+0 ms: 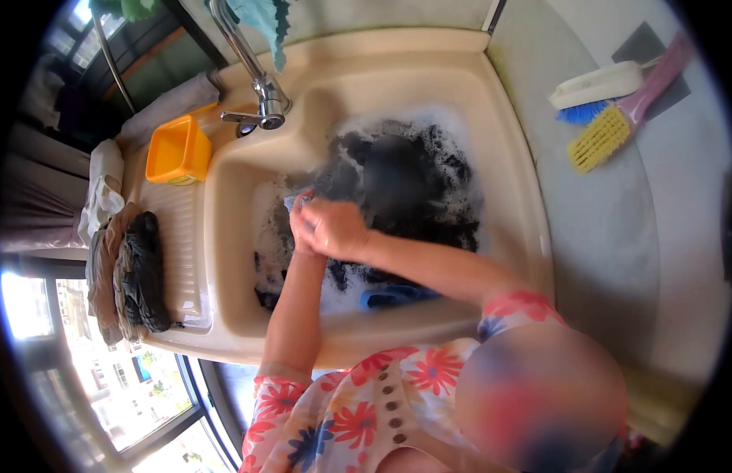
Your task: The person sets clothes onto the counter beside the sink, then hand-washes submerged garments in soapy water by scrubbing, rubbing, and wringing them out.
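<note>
Over the left part of the sink basin, my two hands are pressed together. My right hand [340, 229] is closed and lies over my left hand [303, 230], hiding most of its fingers. A bit of light-blue cloth [290, 202] pokes out at the fingertips; the rest of it is covered by the hands. Beneath and beyond them, dark clothes [405, 177] soak in sudsy water, partly blurred. A blue garment [397, 296] floats at the near side of the basin.
The beige sink [509, 134] has a chrome faucet [270, 106] at the back left. A yellow-orange container [179, 151] and folded dark clothes [143, 272] rest by the ribbed drainboard [179, 244]. On the right ledge lie a blue-bristled brush [598, 88] and a yellow-bristled brush [602, 140].
</note>
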The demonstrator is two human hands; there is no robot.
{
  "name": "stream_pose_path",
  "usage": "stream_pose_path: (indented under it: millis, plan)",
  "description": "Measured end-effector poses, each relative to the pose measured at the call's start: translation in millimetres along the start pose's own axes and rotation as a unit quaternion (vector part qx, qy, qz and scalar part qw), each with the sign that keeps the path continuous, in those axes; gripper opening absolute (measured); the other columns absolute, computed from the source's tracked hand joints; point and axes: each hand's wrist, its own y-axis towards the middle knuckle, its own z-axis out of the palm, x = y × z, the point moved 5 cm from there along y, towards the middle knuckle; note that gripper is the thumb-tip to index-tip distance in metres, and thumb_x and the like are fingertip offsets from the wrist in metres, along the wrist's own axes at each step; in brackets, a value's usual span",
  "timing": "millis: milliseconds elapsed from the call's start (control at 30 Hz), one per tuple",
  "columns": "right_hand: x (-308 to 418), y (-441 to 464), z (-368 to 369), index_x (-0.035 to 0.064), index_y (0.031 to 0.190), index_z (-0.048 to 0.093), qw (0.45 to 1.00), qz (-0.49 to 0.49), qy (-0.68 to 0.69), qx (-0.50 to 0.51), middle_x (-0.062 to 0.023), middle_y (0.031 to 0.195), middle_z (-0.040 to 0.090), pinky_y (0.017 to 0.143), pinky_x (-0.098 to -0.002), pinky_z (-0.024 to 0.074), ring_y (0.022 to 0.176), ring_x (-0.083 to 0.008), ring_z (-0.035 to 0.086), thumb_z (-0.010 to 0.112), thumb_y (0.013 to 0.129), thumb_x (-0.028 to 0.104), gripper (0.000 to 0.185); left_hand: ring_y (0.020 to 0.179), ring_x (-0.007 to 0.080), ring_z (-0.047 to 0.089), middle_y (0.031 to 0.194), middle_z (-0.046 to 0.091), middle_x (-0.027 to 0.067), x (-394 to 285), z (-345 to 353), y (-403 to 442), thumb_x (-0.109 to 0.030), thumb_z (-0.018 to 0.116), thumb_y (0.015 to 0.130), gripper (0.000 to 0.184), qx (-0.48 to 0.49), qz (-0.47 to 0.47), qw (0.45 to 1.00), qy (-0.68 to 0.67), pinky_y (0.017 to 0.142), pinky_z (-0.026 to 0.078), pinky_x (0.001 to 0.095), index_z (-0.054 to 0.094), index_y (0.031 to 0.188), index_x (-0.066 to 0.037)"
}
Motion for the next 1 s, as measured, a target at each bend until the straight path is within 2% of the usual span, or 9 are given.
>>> stream_pose_path:
  millis: [100, 200, 300, 433, 533, 633, 767, 900, 1000]
  plan:
    - [-48.4, 8.8, 4.7, 0.0061, 0.081, 0.059, 0.992, 0.115, 0.046, 0.016, -0.0159, 0.080, 0.061, 0.063, -0.0426, 0.0471, 0.074, -0.0355, 0.059, 0.057, 0.079, 0.027, 0.021, 0.084, 0.0245, 0.058, 0.085, 0.062, 0.0078, -8.1, 17.7, -4.6, -0.022, 0.044, 0.084, 0.024, -0.161, -0.067, 0.984, 0.028, 0.077, 0.047, 0.0374, 0.056, 0.090, -0.003]
    - [-119.7, 11.0, 3.0, 0.0014, 0.072, 0.060, 0.981, 0.188, 0.017, 0.036, -0.0162, 0.066, 0.061, 0.058, -0.0425, 0.0453, 0.063, -0.0312, 0.060, 0.055, 0.079, 0.035, 0.035, 0.086, 0.0237, 0.059, 0.091, 0.063, 0.0096, -23.2, 46.6, -11.8, -0.017, 0.058, 0.075, 0.024, -0.087, -0.109, 0.988, 0.061, 0.077, 0.048, 0.0357, 0.060, 0.092, 0.000]
    - [-131.4, 13.9, -25.6, 0.0009, 0.072, 0.062, 0.945, 0.266, 0.124, 0.146, -0.0114, 0.060, 0.059, 0.055, -0.0391, 0.0440, 0.057, -0.0232, 0.058, 0.060, 0.077, 0.034, 0.034, 0.086, 0.0240, 0.060, 0.090, 0.064, 0.0097, -56.3, 17.7, -12.2, -0.019, 0.064, 0.069, 0.032, -0.140, -0.104, 0.904, 0.390, 0.075, 0.049, 0.0361, 0.059, 0.092, 0.003]
    - [-142.0, 8.1, -27.6, -0.0007, 0.078, 0.064, 0.871, 0.333, 0.264, 0.246, -0.0021, 0.066, 0.055, 0.056, -0.0277, 0.0409, 0.062, -0.0099, 0.047, 0.066, 0.077, 0.029, 0.030, 0.088, 0.0237, 0.059, 0.091, 0.063, 0.0118, -77.8, 36.4, -20.9, -0.020, 0.071, 0.063, 0.048, -0.115, -0.062, 0.429, 0.894, 0.076, 0.047, 0.0334, 0.058, 0.102, 0.003]
    - [-119.9, 10.2, -20.0, -0.0025, 0.083, 0.063, 0.805, 0.356, 0.381, 0.284, -0.0011, 0.074, 0.057, 0.062, -0.0255, 0.0421, 0.069, -0.0098, 0.050, 0.065, 0.080, 0.031, 0.034, 0.088, 0.0217, 0.058, 0.089, 0.062, 0.0115, -69.7, 73.6, -24.9, -0.019, 0.074, 0.061, 0.052, 0.010, 0.243, 0.565, 0.789, 0.078, 0.046, 0.0319, 0.057, 0.105, 0.001]
    - [-98.1, 22.6, -14.9, 0.0002, 0.086, 0.061, 0.744, 0.324, 0.492, 0.317, 0.0007, 0.081, 0.059, 0.066, -0.0222, 0.0424, 0.072, -0.0069, 0.051, 0.062, 0.083, 0.028, 0.028, 0.085, 0.0186, 0.058, 0.088, 0.062, 0.0084, -22.2, 73.6, -23.0, -0.014, 0.074, 0.061, 0.047, 0.109, 0.119, 0.769, 0.618, 0.080, 0.046, 0.0303, 0.057, 0.102, 0.001]
    - [-84.6, 27.8, -32.0, 0.0005, 0.106, 0.056, 0.777, 0.194, 0.502, 0.327, -0.0036, 0.096, 0.060, 0.078, -0.0235, 0.0429, 0.087, -0.0101, 0.054, 0.066, 0.079, 0.023, 0.036, 0.071, 0.0175, 0.059, 0.083, 0.061, 0.0047, -35.9, 62.4, -19.1, -0.004, 0.067, 0.068, 0.032, 0.014, -0.018, 0.906, 0.422, 0.063, 0.051, 0.0298, 0.056, 0.099, 0.000]
    - [-95.4, -13.4, -19.1, -0.0025, 0.097, 0.059, 0.811, 0.233, 0.231, 0.484, -0.0058, 0.072, 0.062, 0.063, -0.0241, 0.0461, 0.065, -0.0113, 0.058, 0.064, 0.073, 0.012, 0.029, 0.067, 0.0240, 0.061, 0.084, 0.061, 0.0114, -51.0, 58.1, -19.4, 0.003, 0.055, 0.072, 0.028, -0.043, -0.009, 0.969, 0.244, 0.057, 0.054, 0.0359, 0.053, 0.100, 0.002]
    - [-126.8, -18.0, -28.5, -0.0043, 0.089, 0.058, 0.810, 0.314, 0.342, 0.358, -0.0092, 0.062, 0.059, 0.060, -0.0270, 0.0474, 0.060, -0.0167, 0.061, 0.055, 0.071, 0.006, 0.021, 0.070, 0.0298, 0.061, 0.090, 0.059, 0.0164, -56.8, 43.8, -15.6, 0.007, 0.048, 0.072, 0.036, -0.052, 0.005, 0.984, 0.170, 0.058, 0.054, 0.0425, 0.049, 0.107, 0.000]
